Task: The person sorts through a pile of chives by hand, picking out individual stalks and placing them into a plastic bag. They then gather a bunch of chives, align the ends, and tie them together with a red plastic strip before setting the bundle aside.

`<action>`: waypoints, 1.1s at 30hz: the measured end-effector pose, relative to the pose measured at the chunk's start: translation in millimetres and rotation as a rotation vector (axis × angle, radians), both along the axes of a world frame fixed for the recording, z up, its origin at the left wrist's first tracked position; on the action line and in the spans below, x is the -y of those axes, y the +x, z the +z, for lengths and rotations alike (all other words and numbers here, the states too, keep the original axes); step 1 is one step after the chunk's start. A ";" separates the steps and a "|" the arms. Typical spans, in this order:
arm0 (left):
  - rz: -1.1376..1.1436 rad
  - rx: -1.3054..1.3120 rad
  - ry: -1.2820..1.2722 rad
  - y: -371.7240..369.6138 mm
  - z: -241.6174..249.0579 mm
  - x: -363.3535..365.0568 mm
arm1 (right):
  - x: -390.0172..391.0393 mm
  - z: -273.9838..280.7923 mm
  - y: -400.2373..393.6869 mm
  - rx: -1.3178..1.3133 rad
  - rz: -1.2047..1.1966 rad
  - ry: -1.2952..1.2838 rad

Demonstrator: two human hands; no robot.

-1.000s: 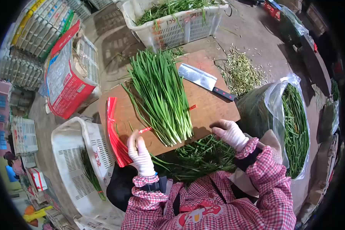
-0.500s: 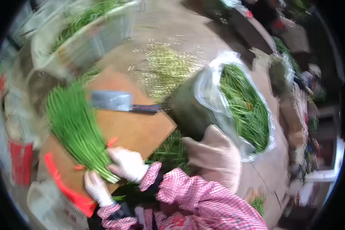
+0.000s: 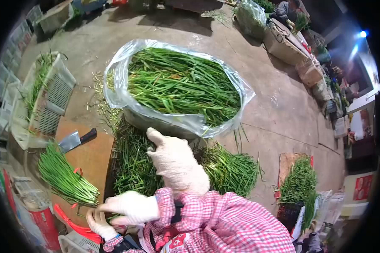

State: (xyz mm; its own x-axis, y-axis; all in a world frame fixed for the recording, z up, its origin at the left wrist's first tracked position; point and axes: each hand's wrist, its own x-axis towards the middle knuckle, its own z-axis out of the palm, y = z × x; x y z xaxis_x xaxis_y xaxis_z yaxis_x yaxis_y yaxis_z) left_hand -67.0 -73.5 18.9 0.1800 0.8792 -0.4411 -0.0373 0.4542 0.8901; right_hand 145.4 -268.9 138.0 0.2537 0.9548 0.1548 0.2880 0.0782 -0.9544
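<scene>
**Concrete floor, board at the left edge**

Concrete floor (image 3: 283, 105) lies bare beyond the bag. Right hand (image 3: 128, 207) rests spread at the chive bundle's (image 3: 65, 177) cut ends on the wooden board (image 3: 90, 158); left hand (image 3: 98, 222) sits just below, grip unclear. Cleaver (image 3: 74, 140) lies apart at the board's far edge. Plastic bag (image 3: 177, 122) of chives stands near.

Green chive bundle (image 3: 65, 177) flat on wooden board (image 3: 90, 158), cut ends nearest.
</scene>
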 end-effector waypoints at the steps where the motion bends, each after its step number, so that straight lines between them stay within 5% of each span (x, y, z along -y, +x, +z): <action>1: -0.106 0.027 0.078 21.0 21.7 16.3 | 36.8 13.3 12.4 -0.027 0.051 0.029; 3: -0.233 0.076 0.209 62.8 59.2 45.9 | 114.2 30.2 35.1 -0.062 -0.079 0.082; 5: -0.400 0.109 0.389 107.6 95.6 85.6 | 193.1 43.6 66.2 -0.045 -0.303 -0.132; 8: -0.544 0.272 0.327 159.8 112.8 131.5 | 311.0 -19.3 89.9 -0.715 -0.812 -0.087; 10: -0.675 0.160 0.233 191.6 124.5 172.3 | 376.8 -80.2 94.8 -0.377 -1.002 -0.425; 13: -0.886 0.112 0.057 221.8 131.1 235.6 | 420.2 -158.2 83.1 0.113 -0.762 -1.010; 17: -1.127 0.145 -0.101 233.0 103.4 282.1 | 408.8 -225.5 79.8 0.054 -0.640 -1.208; 23: -1.188 0.005 -0.248 229.2 79.1 301.0 | 382.2 -266.9 91.1 0.051 -0.479 -1.269; 33: -1.108 -0.019 -0.325 233.1 60.0 310.3 | 373.6 -229.0 63.8 0.149 -0.678 -1.158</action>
State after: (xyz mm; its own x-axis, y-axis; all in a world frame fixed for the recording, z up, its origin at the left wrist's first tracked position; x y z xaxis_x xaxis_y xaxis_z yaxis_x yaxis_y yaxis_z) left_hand 166.1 -383.7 78.8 0.7727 0.0876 -0.6287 0.5373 0.4370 0.7213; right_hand 209.2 -642.5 -91.0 0.7752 0.2488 -0.5807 0.0543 -0.9420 -0.3312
